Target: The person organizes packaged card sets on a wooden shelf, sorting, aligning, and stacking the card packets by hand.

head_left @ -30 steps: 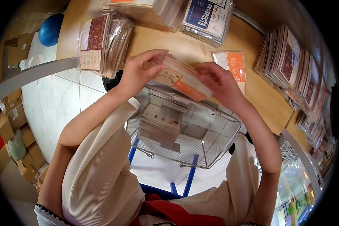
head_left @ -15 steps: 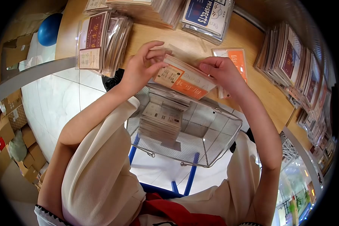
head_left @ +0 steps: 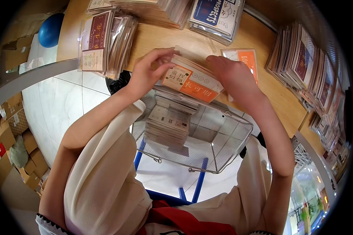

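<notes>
Card stack (head_left: 100, 43): 10 o'clock of left hand (head_left: 147, 74). Left thumb and fingers nearly closed, pinching orange packet (head_left: 193, 83) by its left end. Packet tilted; basket (head_left: 227, 137) at its 5 o'clock. Right hand (head_left: 237, 78): fingers curled, grip hidden.

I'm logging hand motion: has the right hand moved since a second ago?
Yes. Against the loose orange card on the table, the right hand has shifted forward and slightly right, now hiding that card's lower right.

Room in mesh basket (head_left: 227, 143) at right, packet stack (head_left: 168, 127) blocking left
</notes>
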A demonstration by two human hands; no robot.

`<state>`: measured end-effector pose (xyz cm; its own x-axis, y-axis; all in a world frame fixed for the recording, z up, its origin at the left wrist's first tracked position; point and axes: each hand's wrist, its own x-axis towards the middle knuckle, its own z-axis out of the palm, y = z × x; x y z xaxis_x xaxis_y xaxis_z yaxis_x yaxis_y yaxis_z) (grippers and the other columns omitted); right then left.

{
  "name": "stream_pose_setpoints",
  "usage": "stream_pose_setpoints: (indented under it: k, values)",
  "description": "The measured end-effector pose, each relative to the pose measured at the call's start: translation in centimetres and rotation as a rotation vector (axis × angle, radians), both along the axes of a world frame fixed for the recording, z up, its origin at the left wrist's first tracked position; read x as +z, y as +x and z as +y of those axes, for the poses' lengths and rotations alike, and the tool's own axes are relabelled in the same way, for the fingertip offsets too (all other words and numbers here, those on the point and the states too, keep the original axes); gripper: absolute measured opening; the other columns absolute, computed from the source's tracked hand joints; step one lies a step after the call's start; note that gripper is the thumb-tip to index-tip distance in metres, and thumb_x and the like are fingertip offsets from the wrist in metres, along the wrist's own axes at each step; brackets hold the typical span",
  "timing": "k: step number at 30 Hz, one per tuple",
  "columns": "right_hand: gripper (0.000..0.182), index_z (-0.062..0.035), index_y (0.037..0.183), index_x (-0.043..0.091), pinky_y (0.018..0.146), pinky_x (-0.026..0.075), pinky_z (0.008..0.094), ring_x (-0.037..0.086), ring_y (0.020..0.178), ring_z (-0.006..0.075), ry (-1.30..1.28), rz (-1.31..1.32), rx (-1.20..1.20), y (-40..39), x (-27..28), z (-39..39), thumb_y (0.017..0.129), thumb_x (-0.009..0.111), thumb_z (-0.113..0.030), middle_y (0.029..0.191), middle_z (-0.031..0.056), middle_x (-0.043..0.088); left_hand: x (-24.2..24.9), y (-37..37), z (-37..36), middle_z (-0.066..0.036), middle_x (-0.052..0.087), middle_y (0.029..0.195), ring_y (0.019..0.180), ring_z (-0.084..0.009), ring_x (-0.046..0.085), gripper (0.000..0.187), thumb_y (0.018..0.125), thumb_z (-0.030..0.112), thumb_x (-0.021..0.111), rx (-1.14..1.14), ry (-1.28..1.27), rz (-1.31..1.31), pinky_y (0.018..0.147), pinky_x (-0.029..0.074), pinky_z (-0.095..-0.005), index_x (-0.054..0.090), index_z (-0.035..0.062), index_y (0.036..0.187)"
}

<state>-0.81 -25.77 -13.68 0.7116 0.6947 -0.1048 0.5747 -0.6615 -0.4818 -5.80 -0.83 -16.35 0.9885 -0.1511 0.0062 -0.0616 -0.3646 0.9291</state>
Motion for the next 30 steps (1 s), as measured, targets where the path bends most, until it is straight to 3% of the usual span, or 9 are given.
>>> stream_pose_setpoints:
  k: [7, 10, 13, 16, 19, 22, 25, 28, 30]
  values:
    - [0.011, 0.0001, 0.093, 0.061, 0.058, 0.048, 0.0353, 0.060, 0.061, 0.0235, 0.170, 0.541, -0.190, 2.4, 0.7, 0.1, 0.088, 0.053, -0.005, 0.065, 0.0124, 0.061, 0.9, 0.6, -0.1, -0.008, 0.063, 0.101, 0.087, -0.0150, 0.060, 0.029, 0.082, -0.001, 0.064, -0.097, 0.078, -0.061, 0.076, 0.050, -0.0262, 0.059, 0.0017, 0.111]
    - [0.016, 0.0001, 0.098, 0.061, 0.056, 0.046, 0.0287, 0.053, 0.057, 0.0129, 0.207, 0.670, -0.187, 2.9, 0.1, -0.2, 0.093, 0.047, -0.006, 0.068, 0.0063, 0.060, 0.8, 0.7, 0.1, -0.009, 0.063, 0.100, 0.087, -0.0155, 0.060, 0.029, 0.082, -0.001, 0.064, -0.115, 0.076, -0.047, 0.075, 0.050, -0.0262, 0.059, 0.0013, 0.110]
    - [0.015, -0.0008, 0.098, 0.064, 0.057, 0.046, 0.0313, 0.058, 0.062, 0.0199, 0.308, 0.809, -0.295, 2.7, -0.5, -0.3, 0.090, 0.054, -0.009, 0.072, 0.0135, 0.062, 0.5, 0.7, 0.4, -0.009, 0.062, 0.099, 0.087, -0.0157, 0.060, 0.028, 0.082, -0.002, 0.064, -0.103, 0.073, -0.004, 0.075, 0.051, -0.0259, 0.060, 0.0008, 0.109]
    - [0.018, -0.0015, 0.102, 0.064, 0.061, 0.047, 0.0308, 0.059, 0.064, 0.0205, 0.318, 0.596, -0.150, 1.9, -1.5, -0.5, 0.090, 0.055, -0.012, 0.077, 0.0145, 0.063, 0.0, 0.6, 0.9, -0.009, 0.061, 0.100, 0.087, -0.0156, 0.060, 0.027, 0.082, -0.002, 0.064, -0.101, 0.090, -0.003, 0.075, 0.051, -0.0253, 0.060, 0.0003, 0.108]
    - [0.024, -0.0029, 0.112, 0.062, 0.066, 0.046, 0.0247, 0.053, 0.070, 0.0106, 0.188, 0.631, -0.164, 1.6, -0.2, 0.1, 0.090, 0.056, -0.012, 0.078, 0.0080, 0.060, -0.4, 0.5, 0.9, -0.009, 0.060, 0.102, 0.088, -0.0162, 0.060, 0.026, 0.081, -0.002, 0.064, -0.077, 0.047, -0.031, 0.075, 0.051, -0.0253, 0.061, -0.0005, 0.107]
    - [0.027, -0.0054, 0.116, 0.061, 0.068, 0.047, 0.0276, 0.057, 0.073, 0.0151, 0.244, 0.648, -0.160, 0.9, -0.1, 0.8, 0.090, 0.057, -0.013, 0.086, 0.0101, 0.064, -0.7, 0.4, 0.9, -0.010, 0.060, 0.105, 0.090, -0.0171, 0.061, 0.025, 0.081, -0.002, 0.064, -0.045, 0.019, -0.039, 0.077, 0.052, -0.0256, 0.062, -0.0012, 0.106]
    - [0.026, -0.0071, 0.112, 0.063, 0.073, 0.049, 0.0352, 0.062, 0.079, 0.0281, 0.367, 0.369, -0.141, 0.0, -2.3, 1.0, 0.089, 0.056, -0.017, 0.090, 0.0155, 0.065, -0.5, 0.3, 0.8, -0.011, 0.060, 0.106, 0.093, -0.0174, 0.061, 0.025, 0.081, -0.003, 0.064, -0.016, 0.035, -0.027, 0.080, 0.053, -0.0258, 0.062, -0.0019, 0.105]
    - [0.026, -0.0076, 0.112, 0.063, 0.073, 0.049, 0.0381, 0.062, 0.080, 0.0317, 0.319, 0.355, -0.141, 0.0, -2.0, 1.0, 0.089, 0.056, -0.017, 0.090, 0.0156, 0.066, -0.8, 0.1, 0.7, -0.010, 0.061, 0.106, 0.094, -0.0164, 0.062, 0.024, 0.081, -0.003, 0.064, 0.036, 0.005, 0.023, 0.081, 0.053, -0.0256, 0.062, -0.0022, 0.105]
    - [0.027, -0.0079, 0.115, 0.062, 0.072, 0.049, 0.0353, 0.061, 0.079, 0.0294, 0.290, 0.368, -0.138, 0.0, -1.8, 1.1, 0.089, 0.057, -0.013, 0.092, 0.0154, 0.065, -1.1, -0.1, 0.6, -0.010, 0.061, 0.106, 0.094, -0.0155, 0.062, 0.025, 0.081, -0.002, 0.065, 0.098, -0.071, 0.106, 0.081, 0.053, -0.0250, 0.061, -0.0022, 0.106]
